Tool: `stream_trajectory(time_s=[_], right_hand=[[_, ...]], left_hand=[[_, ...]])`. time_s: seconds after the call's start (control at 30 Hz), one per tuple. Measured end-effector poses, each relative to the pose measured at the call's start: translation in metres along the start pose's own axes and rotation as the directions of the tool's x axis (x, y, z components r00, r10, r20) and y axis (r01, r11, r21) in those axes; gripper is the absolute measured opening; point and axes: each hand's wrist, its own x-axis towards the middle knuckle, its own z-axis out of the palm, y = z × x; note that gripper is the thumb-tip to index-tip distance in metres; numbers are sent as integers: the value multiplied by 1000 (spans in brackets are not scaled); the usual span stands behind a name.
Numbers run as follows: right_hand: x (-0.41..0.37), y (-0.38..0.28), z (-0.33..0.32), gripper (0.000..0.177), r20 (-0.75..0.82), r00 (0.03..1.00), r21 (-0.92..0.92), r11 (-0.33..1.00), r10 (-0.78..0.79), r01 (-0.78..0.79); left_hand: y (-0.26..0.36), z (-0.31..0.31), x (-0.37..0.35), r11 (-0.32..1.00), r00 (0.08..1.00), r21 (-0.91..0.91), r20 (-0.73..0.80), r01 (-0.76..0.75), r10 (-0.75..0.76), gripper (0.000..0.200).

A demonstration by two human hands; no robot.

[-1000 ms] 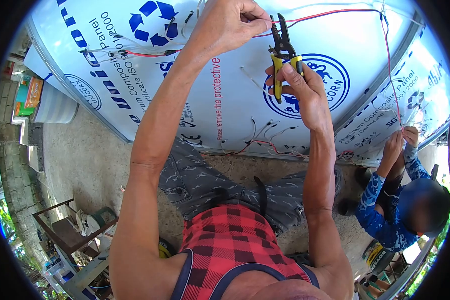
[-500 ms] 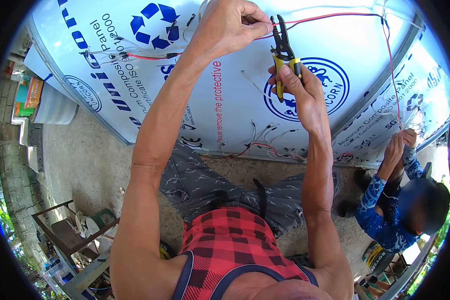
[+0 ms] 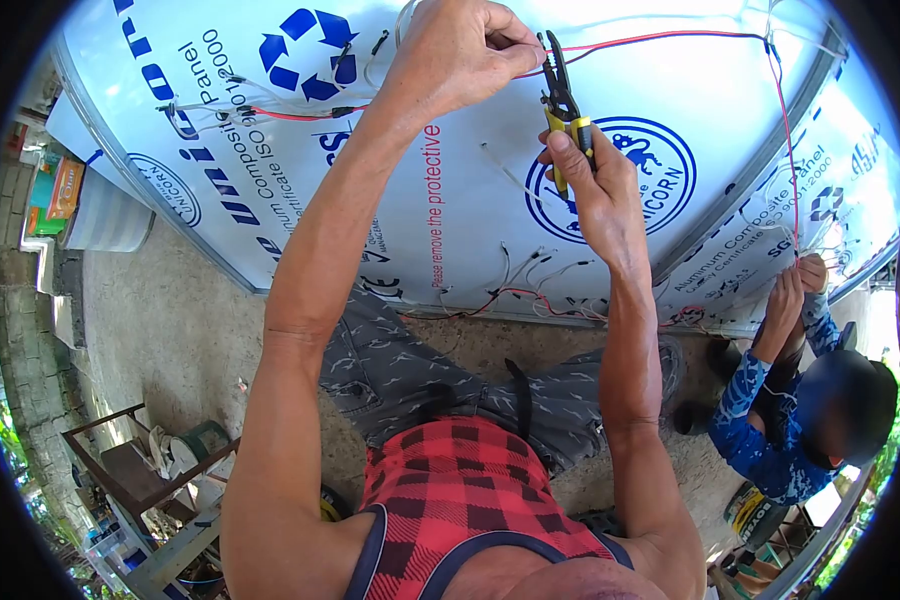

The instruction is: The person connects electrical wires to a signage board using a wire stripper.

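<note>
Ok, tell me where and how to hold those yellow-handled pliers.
Best by the handles of the pliers, below the pivot, coming from the wearer's side, as the right hand does. The handles point back that way; the dark nose points away, close to the red wire, so gripping there would likely obstruct.

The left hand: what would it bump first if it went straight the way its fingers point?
Probably the yellow-handled tool in the right hand: its black end is just ahead of the left hand. Depth is unclear; they may already touch.
</note>
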Motion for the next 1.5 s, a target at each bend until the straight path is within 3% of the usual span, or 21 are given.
stream_trajectory(time_s=[0.57,0.77,0.87,0.93,1.07,1.13,1.17,1.23,1.5], right_hand=[[-1,-7,10,47,-47,997,-169,984,-63,54],[-3,-13,12,44,-71,995,-253,966,-65,45],[-4,-11,13,42,-107,988,-290,954,-107,72],[-4,-16,11,30,-72,993,-375,925,-95,62],[-4,-13,9,32,-78,993,-356,933,-93,60],[-3,-11,9,35,-84,994,-174,983,-68,52],[-3,-12,8,35,-88,994,-173,984,-68,52],[-4,-16,4,39,-12,1000,104,994,28,-27],[-4,-9,8,45,37,998,425,903,52,-63]], left_hand=[[1,-2,0,998,999,54,-2,38,-38,18],[-2,-2,1,999,1000,-36,16,-13,13,19],[8,-7,3,999,997,51,73,-2,-2,20],[12,-9,4,990,994,131,96,-58,46,21],[8,-10,6,990,989,123,141,-64,46,21],[11,-14,5,994,985,54,153,-91,82,18],[9,-13,6,994,984,55,155,-93,84,18],[3,-7,8,994,987,-81,147,75,-63,15],[-7,-8,11,993,991,-118,134,10,6,16]])
